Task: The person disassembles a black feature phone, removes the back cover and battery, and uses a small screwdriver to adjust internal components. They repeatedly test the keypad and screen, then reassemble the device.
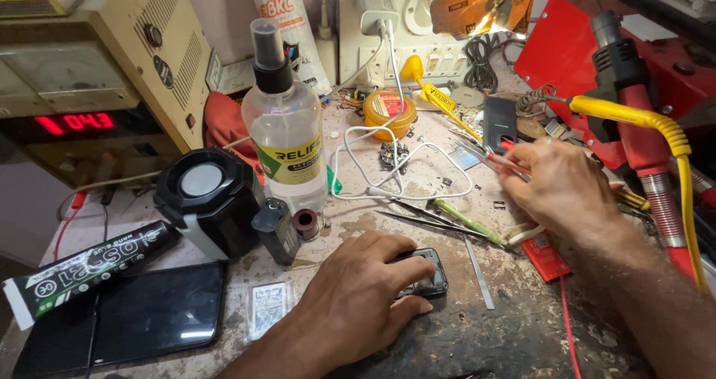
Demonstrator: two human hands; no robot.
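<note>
— What did you have at the far left of the counter (pixel 477 342)?

— Your dark smartphone (pixel 160 315) lay flat there, screen up, with a black-and-green tube (pixel 89 265) just above it. Behind those stood a black round-faced gadget (pixel 205 200) and a clear spray bottle (pixel 286 129).

— And your left hand (pixel 350 304)?

— It pressed down on a small black device (pixel 425 274), fingers curled over it, the grip narrow and bearing on the case rather than lifting it. The device sat on the counter near the middle, just below the tweezers (pixel 429 218).

— Your right hand (pixel 559 189)?

— It was up and to the right, the grip closed on a thin red-handled tool (pixel 500 155), tip pointing left toward the white cable (pixel 388 170). Well apart from the device, I'd say.

— What could have gone wrong from there?

— In my judgement, the spray bottle stood near your left forearm; a sweep of that arm could have tipped it onto the open device. The yellow cable (pixel 656 125) draped close over your right wrist, so it could have snagged and jerked the tool. And if your left grip had slackened, the small device might have slid on that gritty counter.
</note>
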